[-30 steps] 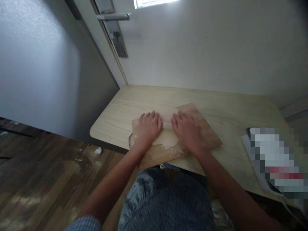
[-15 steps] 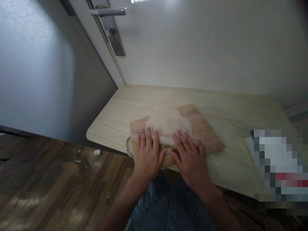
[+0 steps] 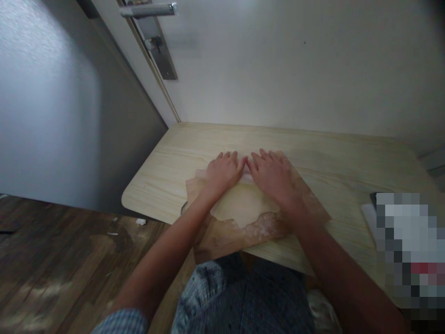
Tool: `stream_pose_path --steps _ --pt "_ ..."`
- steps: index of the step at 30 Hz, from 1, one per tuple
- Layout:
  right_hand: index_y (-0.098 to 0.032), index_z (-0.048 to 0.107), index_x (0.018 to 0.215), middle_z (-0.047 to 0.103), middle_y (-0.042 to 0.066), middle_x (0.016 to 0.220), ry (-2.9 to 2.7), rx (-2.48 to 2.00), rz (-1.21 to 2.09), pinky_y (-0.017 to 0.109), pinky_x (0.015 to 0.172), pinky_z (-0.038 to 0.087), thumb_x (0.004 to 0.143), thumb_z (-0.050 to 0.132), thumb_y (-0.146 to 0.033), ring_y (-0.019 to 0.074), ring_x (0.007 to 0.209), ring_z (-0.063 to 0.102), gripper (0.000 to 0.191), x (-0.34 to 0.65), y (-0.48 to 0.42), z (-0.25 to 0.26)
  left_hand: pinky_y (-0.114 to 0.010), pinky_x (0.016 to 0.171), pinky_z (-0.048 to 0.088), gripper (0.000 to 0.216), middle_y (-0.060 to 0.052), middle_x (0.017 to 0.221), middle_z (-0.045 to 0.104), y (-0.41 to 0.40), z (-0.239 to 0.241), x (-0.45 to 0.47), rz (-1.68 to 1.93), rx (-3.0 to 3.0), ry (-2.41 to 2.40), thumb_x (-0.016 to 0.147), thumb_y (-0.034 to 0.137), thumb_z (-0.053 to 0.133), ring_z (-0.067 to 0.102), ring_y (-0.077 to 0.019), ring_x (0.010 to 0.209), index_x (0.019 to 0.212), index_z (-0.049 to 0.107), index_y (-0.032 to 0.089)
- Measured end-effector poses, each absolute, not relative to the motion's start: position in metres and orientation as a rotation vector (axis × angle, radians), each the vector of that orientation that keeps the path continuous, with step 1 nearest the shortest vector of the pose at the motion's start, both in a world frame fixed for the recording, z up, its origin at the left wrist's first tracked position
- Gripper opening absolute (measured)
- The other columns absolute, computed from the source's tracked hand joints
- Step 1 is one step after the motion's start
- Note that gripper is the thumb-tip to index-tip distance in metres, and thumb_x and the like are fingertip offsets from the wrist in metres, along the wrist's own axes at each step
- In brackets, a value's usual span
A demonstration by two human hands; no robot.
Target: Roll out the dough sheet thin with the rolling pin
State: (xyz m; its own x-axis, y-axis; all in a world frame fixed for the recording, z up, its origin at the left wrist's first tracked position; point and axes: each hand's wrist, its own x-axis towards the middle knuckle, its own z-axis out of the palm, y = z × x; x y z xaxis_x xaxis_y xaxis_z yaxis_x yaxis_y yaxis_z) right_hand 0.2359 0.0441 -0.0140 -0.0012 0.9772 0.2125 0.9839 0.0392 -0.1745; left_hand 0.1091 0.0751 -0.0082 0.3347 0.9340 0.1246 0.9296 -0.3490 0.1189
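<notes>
A thin sheet of dough (image 3: 247, 206) with an uneven edge lies on a wooden board (image 3: 217, 243). A pale rolling pin (image 3: 200, 174) lies across the far part of the dough, mostly covered by my hands. My left hand (image 3: 225, 169) rests flat over the pin's left part, fingers stretched forward. Over its right part lies my right hand (image 3: 271, 171), also flat with fingers extended. The two thumbs nearly meet at the middle. White flour shows on the board near the dough's close edge.
The board sits at the front edge of a light wood table (image 3: 153, 181), a metal ring at its left. Behind stands a white door with a metal handle (image 3: 149, 10). A pixelated object (image 3: 410, 241) lies at the right. Scraps (image 3: 141, 221) litter the floor.
Both hands have moved forward, away from my body, and the rolling pin has gone with them from the near part of the dough to the far part. The near dough edge is now uncovered.
</notes>
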Motion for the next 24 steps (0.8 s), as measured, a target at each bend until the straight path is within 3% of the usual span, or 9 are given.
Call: stream_pose_path --steps 3,6,16,20,24 --pt "-0.013 0.060 0.108 0.058 0.015 0.118 -2.078 -2.022 0.048 0.045 0.090 0.035 0.092 0.027 -0.038 0.0279 0.109 0.052 0.045 0.243 0.065 -0.012 -0.034 0.075 0.046 0.058 -0.012 0.098 0.066 0.094 -0.005 0.114 0.262 2.448 1.811 0.093 0.048 0.012 0.061 -0.0242 0.092 0.102 0.058 0.015" --pt "-0.012 0.061 0.103 0.060 0.015 0.110 -2.076 -2.056 0.075 0.042 0.087 0.037 0.091 0.027 -0.035 0.0267 0.104 0.054 0.042 0.249 0.081 -0.014 -0.032 0.074 0.045 0.057 -0.013 0.096 0.066 0.107 -0.003 0.118 0.311 2.397 1.823 0.094 0.046 0.012 0.061 -0.0232 0.090 0.100 0.059 0.013" --pt "-0.007 0.062 0.102 0.058 0.021 0.112 -2.018 -2.040 -0.050 0.042 0.090 0.034 0.090 0.028 -0.030 0.0280 0.108 0.049 0.043 0.250 0.081 -0.019 -0.032 0.074 0.045 0.049 -0.016 0.097 0.066 0.114 -0.006 0.120 0.365 2.353 1.908 0.092 0.036 0.021 0.062 -0.0238 0.089 0.097 0.063 0.011" --pt "-0.010 0.062 0.105 0.057 0.018 0.119 -2.047 -2.032 -0.063 0.044 0.093 0.032 0.091 0.025 -0.029 0.0274 0.112 0.048 0.044 0.241 0.052 -0.012 -0.034 0.074 0.044 0.040 -0.016 0.096 0.067 0.095 -0.007 0.116 0.254 2.394 1.921 0.088 0.034 0.030 0.061 -0.0251 0.089 0.094 0.064 0.012" --pt "-0.013 0.060 0.110 0.056 0.015 0.124 -2.088 -1.987 -0.092 0.044 0.097 0.030 0.093 0.023 -0.028 0.0253 0.113 0.050 0.044 0.227 0.014 -0.013 -0.038 0.082 0.042 0.041 -0.012 0.095 0.067 0.059 -0.011 0.103 0.299 2.562 1.862 0.091 0.031 0.025 0.061 -0.0243 0.091 0.093 0.062 0.014"
